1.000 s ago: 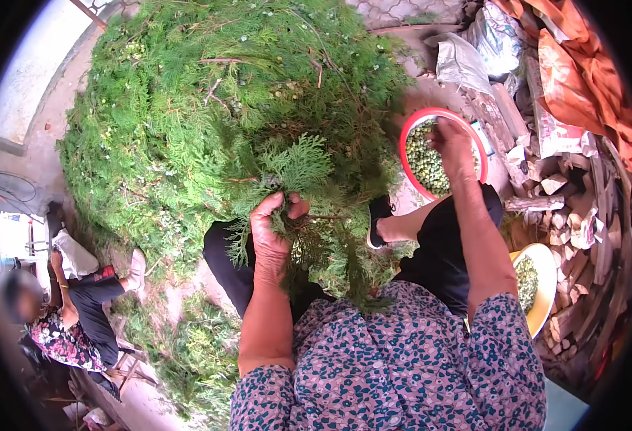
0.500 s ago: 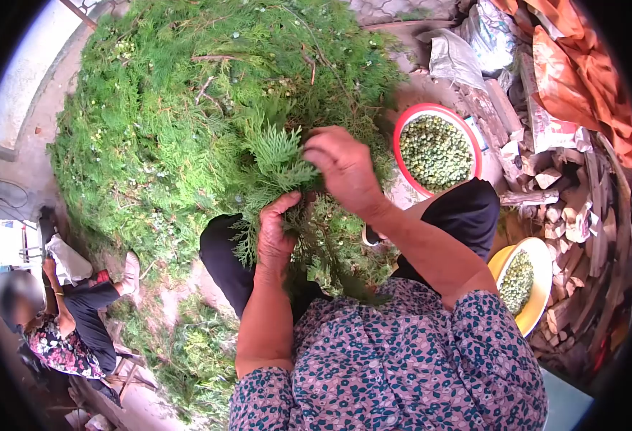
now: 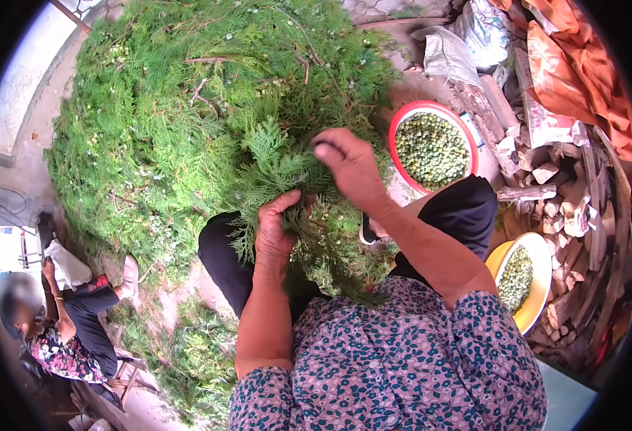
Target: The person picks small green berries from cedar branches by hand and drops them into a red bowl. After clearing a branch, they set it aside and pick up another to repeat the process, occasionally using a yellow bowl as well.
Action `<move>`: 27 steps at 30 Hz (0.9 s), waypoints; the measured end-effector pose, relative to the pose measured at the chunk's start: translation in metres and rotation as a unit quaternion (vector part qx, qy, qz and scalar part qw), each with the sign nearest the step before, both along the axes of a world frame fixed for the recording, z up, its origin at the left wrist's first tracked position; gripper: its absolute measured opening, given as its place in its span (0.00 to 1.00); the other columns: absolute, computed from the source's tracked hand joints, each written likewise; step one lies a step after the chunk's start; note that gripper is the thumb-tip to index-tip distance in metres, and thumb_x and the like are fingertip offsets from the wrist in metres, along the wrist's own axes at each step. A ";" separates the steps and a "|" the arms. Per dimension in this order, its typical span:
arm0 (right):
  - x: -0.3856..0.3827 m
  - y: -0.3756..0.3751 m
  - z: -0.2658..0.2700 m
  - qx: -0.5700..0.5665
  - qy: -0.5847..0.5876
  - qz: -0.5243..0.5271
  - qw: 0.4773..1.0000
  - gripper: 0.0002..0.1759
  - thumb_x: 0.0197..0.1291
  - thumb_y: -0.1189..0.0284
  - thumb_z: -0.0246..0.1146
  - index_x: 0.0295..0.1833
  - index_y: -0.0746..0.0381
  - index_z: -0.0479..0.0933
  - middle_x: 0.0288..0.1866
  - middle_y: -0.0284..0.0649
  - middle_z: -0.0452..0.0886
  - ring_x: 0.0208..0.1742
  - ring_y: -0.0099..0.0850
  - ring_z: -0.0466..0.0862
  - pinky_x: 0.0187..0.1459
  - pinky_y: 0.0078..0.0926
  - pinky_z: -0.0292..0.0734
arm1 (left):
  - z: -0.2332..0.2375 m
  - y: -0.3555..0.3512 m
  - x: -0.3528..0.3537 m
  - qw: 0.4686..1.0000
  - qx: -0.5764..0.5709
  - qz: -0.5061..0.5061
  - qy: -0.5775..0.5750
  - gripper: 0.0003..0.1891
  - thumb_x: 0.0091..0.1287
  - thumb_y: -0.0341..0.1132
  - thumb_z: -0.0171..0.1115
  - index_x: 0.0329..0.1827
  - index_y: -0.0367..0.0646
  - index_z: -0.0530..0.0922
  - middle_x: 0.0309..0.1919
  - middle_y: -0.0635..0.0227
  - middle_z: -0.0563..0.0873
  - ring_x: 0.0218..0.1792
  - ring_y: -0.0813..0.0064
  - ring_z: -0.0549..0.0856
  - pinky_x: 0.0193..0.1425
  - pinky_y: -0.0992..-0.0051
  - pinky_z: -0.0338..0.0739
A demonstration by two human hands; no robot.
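Observation:
My left hand (image 3: pixel 275 228) is closed around a leafy cypress branch (image 3: pixel 267 172), whose flat green sprays fan out above the thumb and hang down over my lap. Just right of the sprays is my right hand (image 3: pixel 356 171), its fingers curled in toward the palm. Whatever those fingers may hold is hidden. Behind both hands spreads a big heap of cut cypress branches (image 3: pixel 165 122). To the right stands a red-rimmed basin (image 3: pixel 395 147) with many small green cones (image 3: pixel 432 149) in it.
A yellow basin (image 3: pixel 543 294) of green cones stands at my right, beside stacked firewood (image 3: pixel 571 237). Sacks (image 3: pixel 449 57) and an orange tarp (image 3: pixel 574 79) lie at the upper right. Another person (image 3: pixel 68 323) sits at the left.
My right hand has drawn slightly right of the sprays, and its fingers are curled tighter. My left hand keeps its hold on the branch. The view has shifted a little.

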State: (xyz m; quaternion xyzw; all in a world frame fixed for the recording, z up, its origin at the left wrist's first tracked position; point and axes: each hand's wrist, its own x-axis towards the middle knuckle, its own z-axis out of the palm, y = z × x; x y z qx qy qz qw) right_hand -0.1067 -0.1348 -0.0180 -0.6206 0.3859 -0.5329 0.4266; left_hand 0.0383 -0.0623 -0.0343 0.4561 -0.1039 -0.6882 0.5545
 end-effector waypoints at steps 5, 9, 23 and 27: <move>-0.062 -0.023 -0.006 0.203 -0.177 -0.070 0.961 0.11 0.58 0.76 0.57 0.47 0.68 0.73 0.35 0.40 0.79 0.31 0.31 0.82 0.41 0.25 0.78 | -0.018 0.002 0.006 0.998 -0.001 -0.022 -0.054 0.11 0.56 0.31 0.58 0.39 0.34 0.79 0.36 0.61 0.84 0.37 0.70 0.81 0.43 0.76 0.74; -0.192 -0.067 -0.057 0.014 0.149 -0.391 0.908 0.24 0.49 0.79 0.60 0.55 0.72 0.68 0.41 0.47 0.79 0.41 0.36 0.79 0.45 0.27 0.72 | -0.025 0.007 0.004 0.976 -0.075 -0.049 -0.199 0.10 0.56 0.33 0.61 0.36 0.37 0.79 0.33 0.64 0.84 0.32 0.75 0.80 0.36 0.78 0.74; 0.013 0.053 0.031 -0.116 0.146 0.132 0.974 0.10 0.46 0.79 0.63 0.37 0.67 0.74 0.33 0.46 0.74 0.31 0.42 0.76 0.33 0.32 0.72 | -0.047 0.031 -0.018 0.995 -0.097 0.006 -0.021 0.19 0.60 0.46 0.61 0.49 0.46 0.71 0.39 0.74 0.77 0.37 0.81 0.77 0.37 0.81 0.73; 0.008 0.054 0.023 -0.149 0.151 0.097 0.972 0.10 0.45 0.81 0.63 0.37 0.66 0.75 0.32 0.45 0.74 0.31 0.43 0.76 0.32 0.31 0.72 | -0.087 0.018 -0.010 0.991 -0.117 0.059 -0.002 0.15 0.54 0.41 0.65 0.41 0.47 0.72 0.32 0.72 0.78 0.32 0.71 0.80 0.29 0.69 0.73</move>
